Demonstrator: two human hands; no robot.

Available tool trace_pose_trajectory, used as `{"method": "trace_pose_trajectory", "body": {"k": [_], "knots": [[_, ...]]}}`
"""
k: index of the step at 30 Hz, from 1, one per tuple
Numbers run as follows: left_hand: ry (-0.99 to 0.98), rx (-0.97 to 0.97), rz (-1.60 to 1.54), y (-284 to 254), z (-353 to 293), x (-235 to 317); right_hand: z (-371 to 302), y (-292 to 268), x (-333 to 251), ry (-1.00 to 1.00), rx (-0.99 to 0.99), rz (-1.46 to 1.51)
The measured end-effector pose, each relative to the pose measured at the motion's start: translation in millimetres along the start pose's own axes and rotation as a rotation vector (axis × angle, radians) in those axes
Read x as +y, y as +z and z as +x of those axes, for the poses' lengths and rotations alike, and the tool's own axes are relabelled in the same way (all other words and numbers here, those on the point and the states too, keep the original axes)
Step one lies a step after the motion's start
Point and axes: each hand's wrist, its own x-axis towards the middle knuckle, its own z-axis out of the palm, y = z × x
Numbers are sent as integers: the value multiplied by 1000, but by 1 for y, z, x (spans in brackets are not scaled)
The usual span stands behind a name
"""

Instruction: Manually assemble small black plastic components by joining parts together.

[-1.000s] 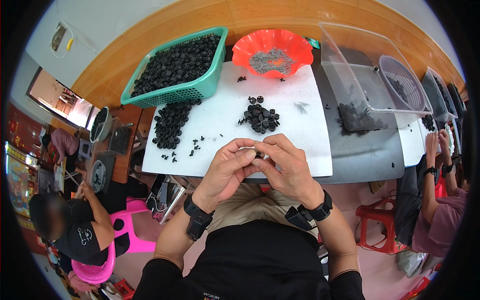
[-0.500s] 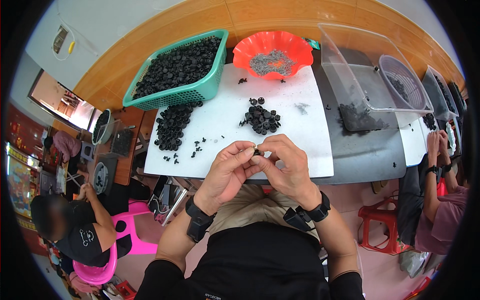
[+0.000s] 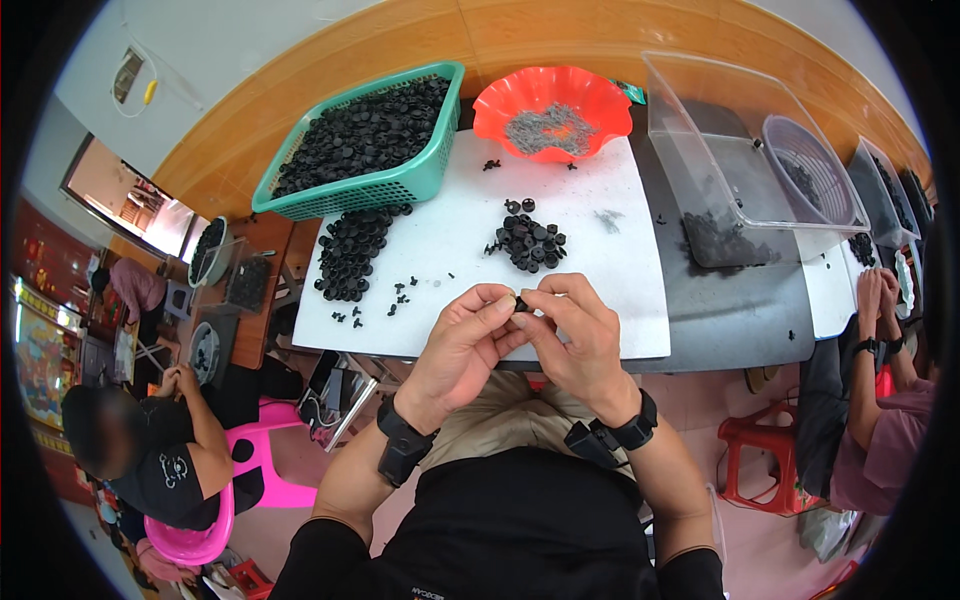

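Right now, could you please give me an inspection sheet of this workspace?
Surface: white board on a grey table.
Job's things: small black part pinched between left hand and right hand.
Clutter: green basket of black caps; red bowl of grey bits; clear bin; loose cap piles.
Hands: both closed on the part.
Cables: nothing seen.
Surroundings: seated co-workers left and right; pink stool.

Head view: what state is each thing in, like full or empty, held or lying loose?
Small black part: pinched between fingertips of both hands.
Left hand: closed on the part.
Right hand: closed on the part.
Green basket: heaped with black caps.
Red bowl: holds a thin grey pile.
Clear bin: mostly bare, dark parts at its near end.
White mat: loose black piles on it.
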Motion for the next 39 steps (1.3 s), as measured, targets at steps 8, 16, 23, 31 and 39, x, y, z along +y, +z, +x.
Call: {"method": "trace_pose_trajectory", "body": {"k": [8,16,23,31,39], "knots": [[50,-16,47,15,-4,-1,-5,-2,1,0,23,60],[315,63,403,19,-2,0,-11,-10,0,260,72,314],[695,295,1305,7,36,20,-7,-17,-3,384,137,554],[933,1,1754,19,74,33,-7,-24,4,514,188,707],[835,-160,1975,25,96,43,-7,-26,6,526,194,736]]}}
